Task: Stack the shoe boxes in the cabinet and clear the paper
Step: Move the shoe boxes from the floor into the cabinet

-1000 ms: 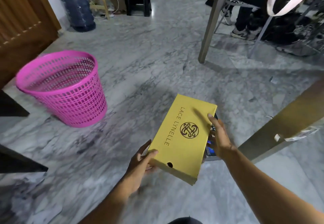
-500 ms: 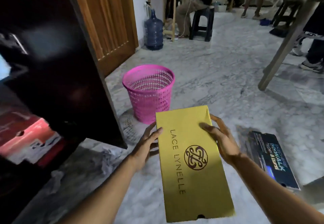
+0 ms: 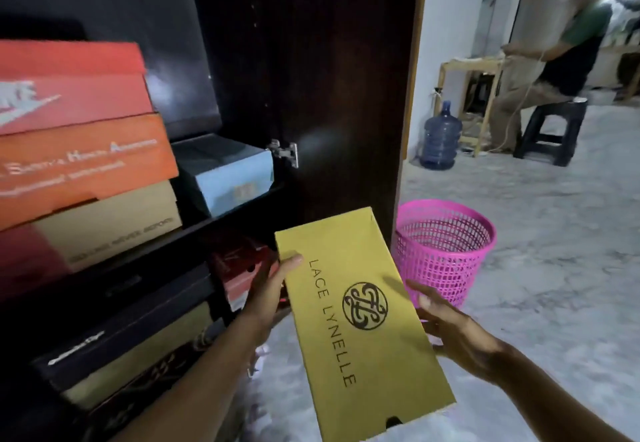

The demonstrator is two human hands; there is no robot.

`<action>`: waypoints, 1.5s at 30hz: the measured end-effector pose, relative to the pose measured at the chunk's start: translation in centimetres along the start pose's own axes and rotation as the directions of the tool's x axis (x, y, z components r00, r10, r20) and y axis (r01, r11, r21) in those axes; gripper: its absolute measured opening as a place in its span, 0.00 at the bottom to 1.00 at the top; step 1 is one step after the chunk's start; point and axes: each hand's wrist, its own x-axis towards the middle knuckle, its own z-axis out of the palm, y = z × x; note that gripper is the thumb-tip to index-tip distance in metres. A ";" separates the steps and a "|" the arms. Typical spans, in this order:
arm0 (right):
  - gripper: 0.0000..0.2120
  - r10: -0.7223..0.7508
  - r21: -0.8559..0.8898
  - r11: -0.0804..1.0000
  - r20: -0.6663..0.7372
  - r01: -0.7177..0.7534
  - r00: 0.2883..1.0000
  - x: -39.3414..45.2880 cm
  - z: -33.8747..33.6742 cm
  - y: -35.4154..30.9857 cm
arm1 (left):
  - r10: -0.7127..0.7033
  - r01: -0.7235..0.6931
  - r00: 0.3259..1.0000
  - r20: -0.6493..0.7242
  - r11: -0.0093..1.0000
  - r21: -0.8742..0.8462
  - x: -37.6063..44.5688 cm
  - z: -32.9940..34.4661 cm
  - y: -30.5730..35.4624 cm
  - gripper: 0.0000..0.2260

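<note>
On the left stands the dark cabinet [image 3: 311, 61], its door open, shelves loaded with shoe boxes. Upper shelf: a red box [image 3: 69, 85] on top of an orange box [image 3: 83, 164], which lies on a tan box [image 3: 107, 223]; just beside this stack sits a pale blue box [image 3: 232, 178]. Lower shelf: a black box [image 3: 131, 317] over further boxes, and a small red box [image 3: 242, 268] behind the left hand. On the marble floor [image 3: 536, 268] to the right, a pink mesh basket [image 3: 446, 247] stands upright near the door edge. Farther back: a water jug [image 3: 441, 135], a black stool [image 3: 550, 130] with a person seated, blurred. The yellow shoe box [image 3: 360, 324], marked LACE LYNELLE, is held in the air in front of the cabinet, lid up. The left hand [image 3: 273, 289] grips its left edge, thumb on the lid. The right hand [image 3: 450, 327] supports the right side, fingers spread and nearly straight against it.
</note>
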 end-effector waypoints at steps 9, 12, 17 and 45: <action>0.40 -0.147 0.378 0.918 0.052 0.117 0.988 2.8 8.0 -4.4 | 0.050 -0.051 0.972 -0.229 0.999 0.001 3.4 -5.4 12.0 0.21; 0.19 -0.188 0.386 0.904 -0.027 0.184 0.982 5.3 10.1 -8.2 | 0.132 -0.149 0.931 -0.340 0.989 -0.023 4.4 -6.6 14.3 0.32; 0.19 -0.137 0.292 0.940 -0.144 0.175 0.980 9.5 14.8 -15.0 | 0.781 -0.571 0.569 -0.260 0.602 0.559 3.7 -8.0 14.6 0.23; 0.32 -0.329 -0.483 0.800 0.141 0.355 0.934 24.2 29.7 -19.3 | 0.595 0.164 0.799 0.092 -0.363 0.917 12.2 -14.0 18.5 0.23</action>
